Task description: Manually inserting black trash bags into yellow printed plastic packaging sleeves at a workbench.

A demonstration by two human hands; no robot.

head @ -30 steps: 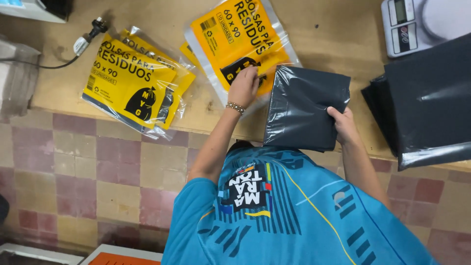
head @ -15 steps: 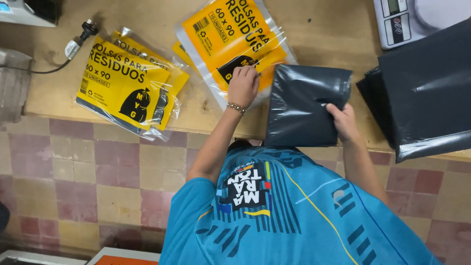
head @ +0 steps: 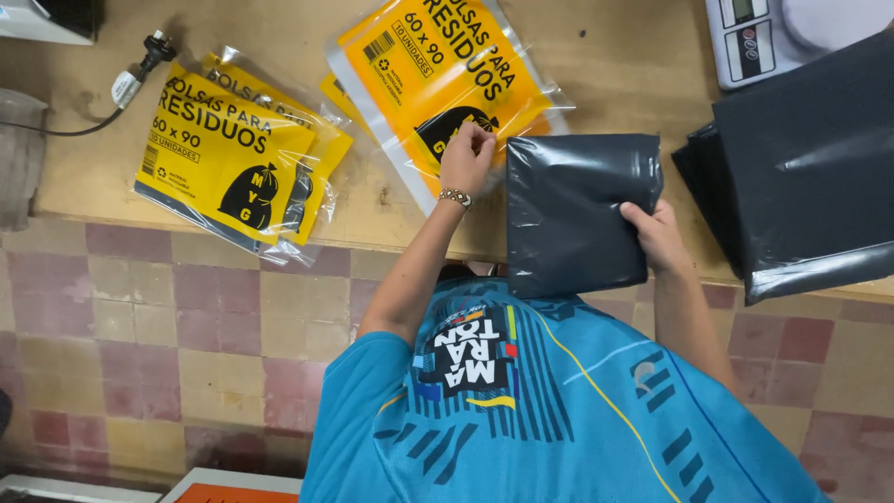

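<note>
The folded dark grey bag bundle [head: 577, 210] lies flat on the wooden tabletop [head: 605, 56], its near edge hanging slightly past the tabletop's front edge, and it serves as the landmark here. The right hand [head: 657, 237] clamps the bundle's right side near the lower corner, thumb on top and the fingers tucked under, so its grip is closed on the bundle. The left hand [head: 468, 156] sits just beside the bundle's upper left corner, fingers curled together and pressing down on the yellow printed packet [head: 447, 79] that lies immediately left of and partly above the bundle; whether those fingers pinch the packet's clear film or only rest on it cannot be told. A beaded bracelet [head: 454, 197] circles the left wrist, close to the bundle's left edge. Further left of the bundle, well apart from it, 2 more yellow packets [head: 233, 154] lie overlapped at a tilt near the tabletop's front edge. Right of the bundle, just beside it, a larger stack of dark grey bags [head: 801, 168] spreads toward the picture's edge. Above and to the right of the bundle stands a white scale [head: 782, 33]. Far left of the bundle, a plug with cable [head: 140, 65] rests on the wood.
</note>
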